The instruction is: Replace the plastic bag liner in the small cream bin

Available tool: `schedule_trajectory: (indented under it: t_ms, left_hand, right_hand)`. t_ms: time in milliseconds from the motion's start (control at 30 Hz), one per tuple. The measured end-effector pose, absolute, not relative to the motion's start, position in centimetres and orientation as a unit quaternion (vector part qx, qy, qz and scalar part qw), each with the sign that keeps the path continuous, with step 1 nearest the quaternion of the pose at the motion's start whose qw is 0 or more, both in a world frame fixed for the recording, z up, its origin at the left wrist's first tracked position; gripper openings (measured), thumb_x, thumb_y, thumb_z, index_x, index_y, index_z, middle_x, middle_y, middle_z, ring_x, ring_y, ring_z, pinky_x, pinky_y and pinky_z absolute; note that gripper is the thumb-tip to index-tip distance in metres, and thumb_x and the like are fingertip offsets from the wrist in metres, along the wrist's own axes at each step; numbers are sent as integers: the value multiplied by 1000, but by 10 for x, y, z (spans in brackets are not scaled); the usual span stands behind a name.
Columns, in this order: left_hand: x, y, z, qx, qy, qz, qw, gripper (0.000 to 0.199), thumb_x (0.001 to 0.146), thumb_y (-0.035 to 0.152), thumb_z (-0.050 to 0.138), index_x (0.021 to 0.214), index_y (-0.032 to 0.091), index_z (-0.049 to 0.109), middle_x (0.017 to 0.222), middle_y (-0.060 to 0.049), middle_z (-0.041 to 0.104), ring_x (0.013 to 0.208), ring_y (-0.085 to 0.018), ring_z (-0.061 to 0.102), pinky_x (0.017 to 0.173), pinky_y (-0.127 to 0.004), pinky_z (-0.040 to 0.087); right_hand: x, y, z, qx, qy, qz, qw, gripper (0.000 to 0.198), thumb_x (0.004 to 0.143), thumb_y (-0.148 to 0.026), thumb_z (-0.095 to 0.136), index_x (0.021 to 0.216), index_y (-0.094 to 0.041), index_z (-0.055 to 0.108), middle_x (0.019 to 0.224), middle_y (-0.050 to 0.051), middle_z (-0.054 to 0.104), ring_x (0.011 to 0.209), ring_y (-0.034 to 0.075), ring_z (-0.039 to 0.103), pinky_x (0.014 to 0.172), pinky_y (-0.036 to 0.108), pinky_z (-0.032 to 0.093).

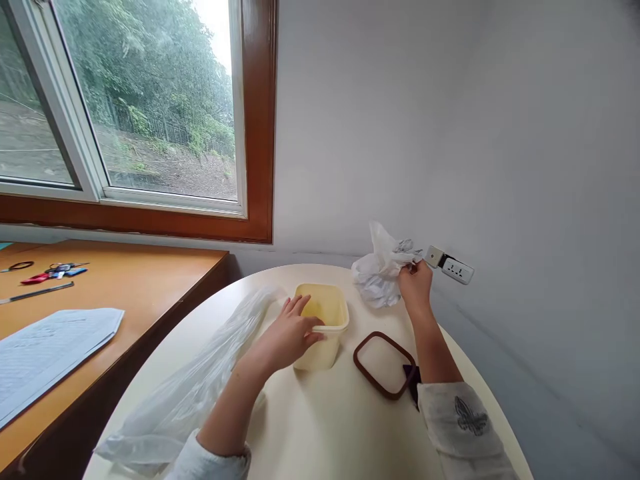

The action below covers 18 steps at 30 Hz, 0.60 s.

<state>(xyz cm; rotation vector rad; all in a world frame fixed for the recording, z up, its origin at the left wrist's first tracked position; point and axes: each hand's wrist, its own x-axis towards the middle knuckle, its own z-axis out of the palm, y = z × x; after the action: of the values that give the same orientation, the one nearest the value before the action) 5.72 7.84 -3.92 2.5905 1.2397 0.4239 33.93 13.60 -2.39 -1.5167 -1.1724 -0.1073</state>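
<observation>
A small pale-yellow plastic bin [320,350] stands upright near the middle of the round table. My left hand [287,333] is at its near left rim, the thumb outside and the other fingers reaching over the edge; it appears to grip the rim. At the table's far right, my right hand [416,283] is closed on a crumpled white plastic bag [379,277], pinching its right side. Between my arms lies a brown rounded-rectangle frame [384,392], partly over a small dark piece [413,381] that my right forearm partly hides.
A long sheet of clear plastic [193,383] stretches along the left of the cream table [360,440]. On the wooden desk [165,280] lie papers [55,347], a pen [37,293] and small coloured items [55,272]. A wall socket [457,270] is close behind my right hand.
</observation>
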Motion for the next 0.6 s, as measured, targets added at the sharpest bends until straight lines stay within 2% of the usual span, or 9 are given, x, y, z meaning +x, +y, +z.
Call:
schedule_trajectory:
  t_ms: [133, 200, 300, 400, 467, 533, 600]
  left_hand:
    - [59, 90, -53, 871, 443, 201, 71, 37, 88, 41, 39, 107, 21, 63, 139, -14, 35, 133, -33, 21, 108, -52, 18]
    - [59, 92, -56, 867, 445, 216, 59, 35, 88, 39, 40, 107, 20, 62, 139, -15, 34, 133, -34, 21, 108, -53, 17]
    - [57, 86, -50, 861, 441, 244, 70, 32, 87, 36, 41, 108, 22, 60, 142, -12, 29, 134, -33, 16, 108, -54, 16]
    - [58, 73, -34, 847, 416, 296, 145, 29, 85, 31, 44, 110, 24, 58, 142, -8, 31, 129, -30, 30, 104, -47, 31]
    - [62, 62, -22, 843, 369, 315, 231, 31, 82, 29, 50, 111, 23, 58, 132, -10, 45, 115, -26, 48, 96, -38, 41]
    - [68, 54, -13, 828, 330, 322, 318, 30, 84, 29, 47, 111, 20, 58, 116, -9, 59, 104, -22, 56, 91, -33, 44]
    - [75, 49, -8, 806, 300, 318, 398, 31, 86, 25, 43, 113, 20, 57, 109, -6, 63, 99, -19, 58, 88, -30, 44]
  right_hand:
    - [326, 97, -1, -565, -519, 4, 642, 23, 70, -23, 43, 87, -15, 57, 84, 6, 62, 77, 17, 53, 69, 26, 41]
    - [322, 77, 6, -563, -554, 47, 611, 18, 70, -23, 45, 80, -17, 58, 76, 3, 60, 73, 17, 52, 65, 26, 40]
    - [316, 54, 10, -548, -644, 126, 519, 13, 69, -19, 45, 71, -18, 57, 69, 1, 58, 67, 16, 50, 59, 25, 38]
    - [305, 39, 10, -486, -744, 223, 399, 12, 71, -16, 45, 71, -19, 56, 73, 0, 58, 67, 15, 50, 59, 24, 39]
    - [294, 33, 9, -430, -799, 254, 334, 14, 72, -13, 47, 77, -20, 58, 80, 0, 59, 71, 14, 51, 64, 25, 41]
    - [282, 31, 8, -386, -832, 265, 298, 17, 72, -12, 51, 85, -21, 59, 86, 0, 60, 76, 14, 52, 68, 25, 41]
    - [273, 32, 5, -367, -839, 275, 292, 21, 71, -11, 53, 88, -22, 58, 89, 0, 61, 78, 13, 53, 71, 24, 42]
